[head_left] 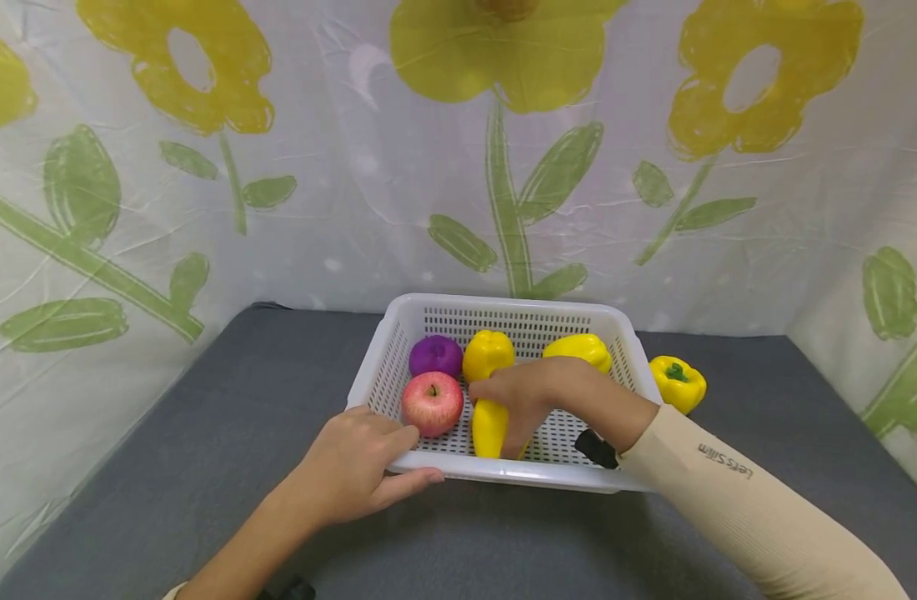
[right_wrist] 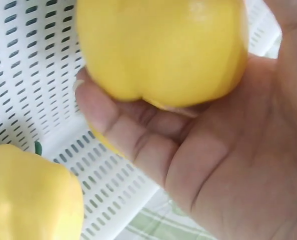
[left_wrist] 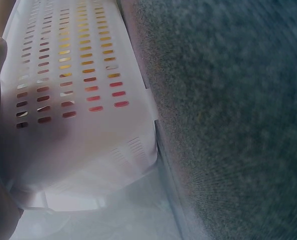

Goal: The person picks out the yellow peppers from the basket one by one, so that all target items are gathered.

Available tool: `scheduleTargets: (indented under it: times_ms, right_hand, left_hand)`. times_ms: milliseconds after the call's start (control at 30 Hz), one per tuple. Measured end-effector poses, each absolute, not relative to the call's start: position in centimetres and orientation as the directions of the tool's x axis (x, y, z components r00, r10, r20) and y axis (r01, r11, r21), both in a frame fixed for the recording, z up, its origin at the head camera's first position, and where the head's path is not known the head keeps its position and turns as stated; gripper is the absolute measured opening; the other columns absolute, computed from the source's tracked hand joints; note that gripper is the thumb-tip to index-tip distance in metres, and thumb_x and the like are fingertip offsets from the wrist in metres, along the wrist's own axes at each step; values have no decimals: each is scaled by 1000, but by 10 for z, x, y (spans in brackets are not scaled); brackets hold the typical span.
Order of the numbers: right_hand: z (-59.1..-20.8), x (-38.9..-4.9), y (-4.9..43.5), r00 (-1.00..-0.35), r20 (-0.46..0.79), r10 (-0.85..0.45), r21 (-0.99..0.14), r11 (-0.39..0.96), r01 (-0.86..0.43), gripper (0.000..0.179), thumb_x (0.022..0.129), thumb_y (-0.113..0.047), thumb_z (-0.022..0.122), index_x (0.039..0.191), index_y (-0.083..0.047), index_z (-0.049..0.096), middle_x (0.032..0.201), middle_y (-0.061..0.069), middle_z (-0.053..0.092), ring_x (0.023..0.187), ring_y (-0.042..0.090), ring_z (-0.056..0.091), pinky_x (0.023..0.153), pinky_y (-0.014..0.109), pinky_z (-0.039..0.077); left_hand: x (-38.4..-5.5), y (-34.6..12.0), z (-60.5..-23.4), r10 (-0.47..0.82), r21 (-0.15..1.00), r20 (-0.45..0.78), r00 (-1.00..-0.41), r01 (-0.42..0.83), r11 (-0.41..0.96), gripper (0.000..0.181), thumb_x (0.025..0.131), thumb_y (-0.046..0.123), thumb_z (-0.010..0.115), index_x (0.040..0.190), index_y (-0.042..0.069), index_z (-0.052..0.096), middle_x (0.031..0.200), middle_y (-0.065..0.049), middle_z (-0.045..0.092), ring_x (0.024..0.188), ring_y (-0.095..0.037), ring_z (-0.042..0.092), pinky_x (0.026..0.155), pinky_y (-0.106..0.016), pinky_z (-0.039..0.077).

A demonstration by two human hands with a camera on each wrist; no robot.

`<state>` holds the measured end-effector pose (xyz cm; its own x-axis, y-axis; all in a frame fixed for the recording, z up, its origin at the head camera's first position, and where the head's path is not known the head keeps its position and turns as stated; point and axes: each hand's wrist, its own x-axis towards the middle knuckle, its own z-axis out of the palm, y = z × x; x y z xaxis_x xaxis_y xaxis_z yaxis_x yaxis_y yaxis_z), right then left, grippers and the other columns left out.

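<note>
My right hand (head_left: 529, 396) reaches into a white perforated plastic basket (head_left: 514, 471) and grips a yellow bell pepper (head_left: 490, 429) near the front wall. In the right wrist view the fingers curl under this pepper (right_wrist: 163, 50). My left hand (head_left: 357, 462) holds the basket's near left corner, its thumb outside the front rim. Beside that hand, inside the basket, lies a red apple (head_left: 433, 404). Behind the apple is a round purple item (head_left: 436, 357), kind unclear. Another yellow pepper (head_left: 488, 353) lies behind the gripped one, and one more (head_left: 581, 350) at the back right.
Outside the basket, against its right side, sits a yellow bell pepper (head_left: 678, 383) with a green stem. The basket stands on a dark grey cloth surface (head_left: 293, 367). A flower-printed curtain (head_left: 338, 208) hangs behind and at both sides.
</note>
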<state>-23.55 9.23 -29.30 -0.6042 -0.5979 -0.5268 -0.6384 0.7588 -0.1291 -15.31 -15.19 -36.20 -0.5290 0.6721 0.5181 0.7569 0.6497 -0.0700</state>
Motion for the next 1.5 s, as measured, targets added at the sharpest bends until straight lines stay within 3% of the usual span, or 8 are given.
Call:
scheduleTargets:
  times_ms: [300, 500, 700, 1500]
  right_hand:
    - [-279, -230, 97, -638, -496, -590, -121, 774, -621, 81, 72, -39, 89, 140, -27, 47, 112, -7, 58, 102, 15, 53, 94, 36, 46]
    - [-276, -228, 104, -630, -457, -628, -177, 758, -627, 85, 72, -40, 88, 144, -22, 45, 118, -5, 57, 105, 16, 52, 96, 35, 44]
    - [-273, -230, 112, -629, -435, -645, -251, 757, -603, 79, 71, -46, 87, 135, -19, 48, 106, -7, 57, 99, 16, 54, 88, 34, 46]
    - [-257, -222, 147, -692, -380, -614, -271, 789, -551, 73, 72, -51, 86, 127, -19, 49, 99, -6, 58, 91, 16, 54, 79, 35, 48]
  left_hand:
    - [-153, -152, -361, 672, -79, 529, -518, 759, 647, 51, 98, 65, 44, 73, 21, 41, 60, 12, 28, 53, -6, 32, 55, -26, 36]
    - [-153, -151, -361, 673, -73, 528, -518, 762, 643, 51, 98, 65, 44, 73, 21, 40, 60, 12, 28, 53, -6, 32, 55, -27, 36]
    - [-153, -151, -361, 674, -66, 524, -521, 764, 642, 51, 98, 65, 45, 73, 21, 41, 60, 12, 30, 53, -7, 34, 56, -27, 37]
    - [-153, -152, -360, 675, -66, 503, -540, 755, 652, 50, 98, 65, 46, 73, 21, 42, 60, 13, 30, 53, -6, 34, 56, -27, 37]
